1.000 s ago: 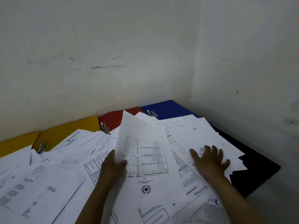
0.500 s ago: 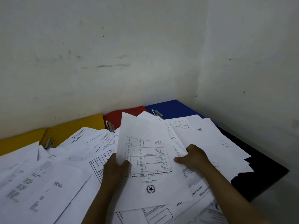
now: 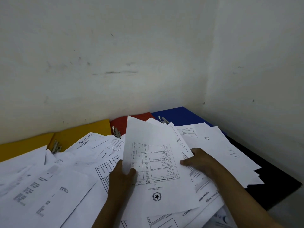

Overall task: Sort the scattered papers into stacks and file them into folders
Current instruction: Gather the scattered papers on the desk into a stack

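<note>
A white sheet with a printed table and a star emblem [image 3: 156,163] stands tilted up in the middle of the pile. My left hand [image 3: 122,176] pinches its left edge, thumb on the printed face. My right hand [image 3: 199,162] grips the sheet's right edge, fingers curled behind it. Scattered printed papers [image 3: 49,186] cover the table on both sides. Along the wall lie open folders: yellow [image 3: 82,135], red [image 3: 120,122] and blue [image 3: 179,115], each with a metal clip, partly buried under paper.
A black folder or mat [image 3: 271,186] lies at the right under the papers' edges. White walls meet in a corner just behind the folders. More sheets [image 3: 213,145] fan out to the right of my right hand.
My right hand left the flat papers on the right, moved left and took the right edge of the raised sheet. The left hand kept its hold.
</note>
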